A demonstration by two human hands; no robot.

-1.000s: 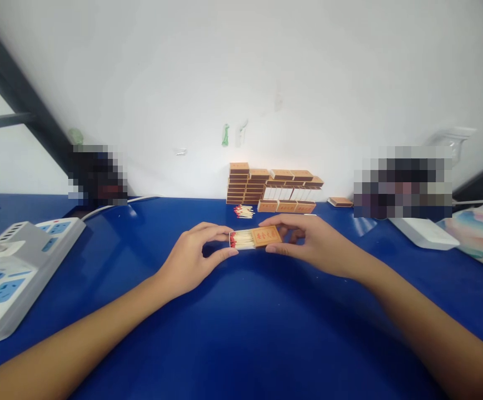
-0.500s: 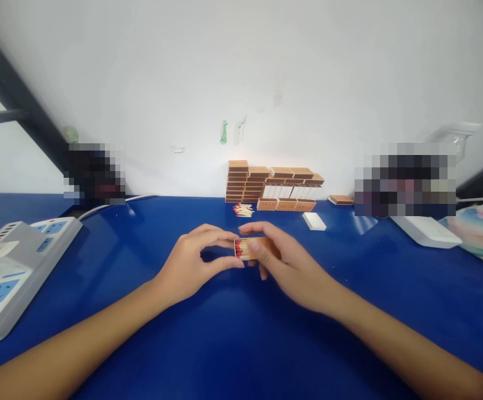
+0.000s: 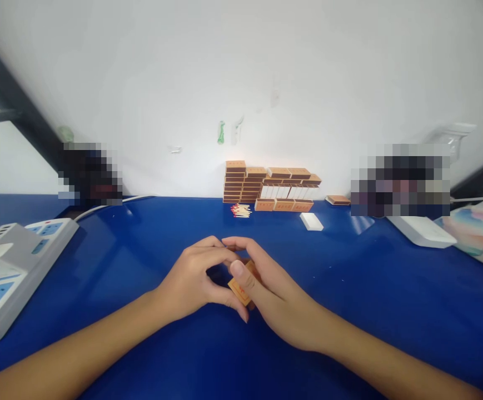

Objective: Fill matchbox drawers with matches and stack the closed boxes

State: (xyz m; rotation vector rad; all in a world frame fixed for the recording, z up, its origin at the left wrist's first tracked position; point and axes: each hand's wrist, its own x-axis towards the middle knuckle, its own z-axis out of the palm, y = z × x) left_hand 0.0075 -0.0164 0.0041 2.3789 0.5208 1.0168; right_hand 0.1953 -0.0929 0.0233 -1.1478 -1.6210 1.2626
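Note:
A small orange-brown matchbox is held tilted above the blue table. My right hand wraps it, with the thumb across its printed face and the fingers behind. Around its left side curves my left hand, thumb along the lower edge and fingertips near the upper end, partly hidden by the right thumb. No match heads show at the box now; much of it is covered by the fingers. Beyond the hands lies a small pile of red-tipped matches. A white matchbox tray sits to its right.
Stacked matchboxes stand against the white wall, with white trays among them. One separate matchbox lies to their right. A large power strip occupies the left side; a white device is at the right.
The matchbox has come nearer to me and turned from level to tilted. Its row of red match heads is now out of sight. My right thumb lies across its printed face.

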